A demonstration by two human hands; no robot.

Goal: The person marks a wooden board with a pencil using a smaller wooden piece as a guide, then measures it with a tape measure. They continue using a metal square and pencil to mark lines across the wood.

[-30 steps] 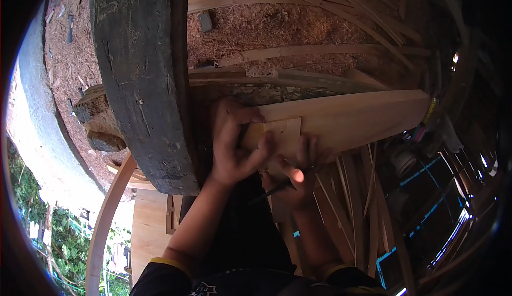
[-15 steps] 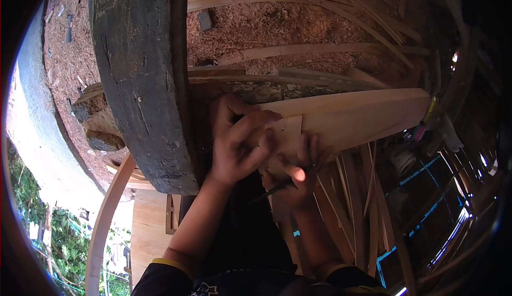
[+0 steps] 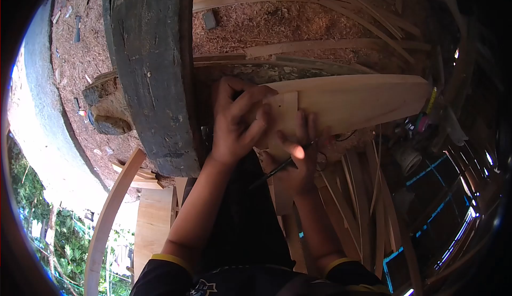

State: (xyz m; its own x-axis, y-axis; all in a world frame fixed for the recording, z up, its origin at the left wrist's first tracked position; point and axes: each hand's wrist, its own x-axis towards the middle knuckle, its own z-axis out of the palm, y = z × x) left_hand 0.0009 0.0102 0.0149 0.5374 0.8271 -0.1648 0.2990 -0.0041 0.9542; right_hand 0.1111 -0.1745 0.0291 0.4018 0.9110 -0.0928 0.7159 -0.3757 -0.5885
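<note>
A long pale wooden board point(image 3: 368, 104) with a tapered, rounded right end lies in front of me. On its left part sits a small thin rectangular wood piece point(image 3: 288, 105) with a small dark dot. My left hand point(image 3: 239, 117) is closed at the left edge of this piece, fingers curled and pressing it to the board. Just right of it, my right hand point(image 3: 300, 157) has bent fingers around a thin dark pencil-like stick point(image 3: 271, 175), which slants down to the left. Its fingertips are at the lower edge of the small piece; the stick's upper end is partly hidden.
A thick weathered dark timber point(image 3: 152, 77) stands left of the board. Long thin wood strips point(image 3: 341, 8) lie over the shavings behind. More strips point(image 3: 360, 205) lean at lower right, and a curved strip point(image 3: 109, 216) rises at lower left. A yellow tape measure blade point(image 3: 431, 100) shows near the board's tip.
The view has shifted, so the board appears slightly higher and the dark timber farther right. Both hands stay on the small wood piece in nearly the same pose.
</note>
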